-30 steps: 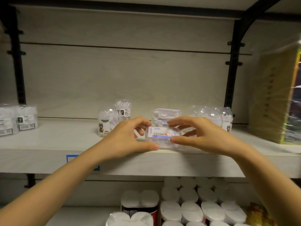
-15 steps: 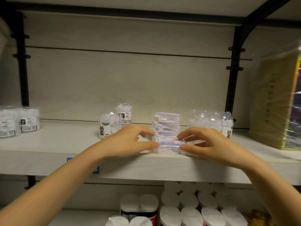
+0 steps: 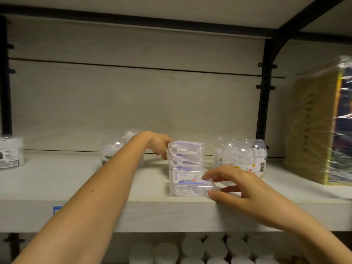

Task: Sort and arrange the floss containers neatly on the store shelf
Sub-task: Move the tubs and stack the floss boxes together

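A clear floss box [image 3: 190,185] with a blue-and-white label lies on the pale shelf [image 3: 133,212], close to its front edge. My right hand [image 3: 236,189] pinches its right end, thumb at the lower corner and fingertips on the lid. Directly behind it stands a stack of similar clear floss boxes [image 3: 185,155]. My left hand [image 3: 159,144] has reached to the back, and its fingers rest against the stack's left side without closing around it.
Round clear tubs of floss picks [image 3: 112,151] stand back left, and several clear containers [image 3: 240,159] stand back right. A labelled tub [image 3: 11,153] is far left and a tall wrapped yellow pack [image 3: 320,130] far right. White rolls [image 3: 200,250] fill the shelf below.
The front box has been set down on the shelf near its edge. My left hand has let go of it and moved back to the stack's left side. My right hand stays on its right end.
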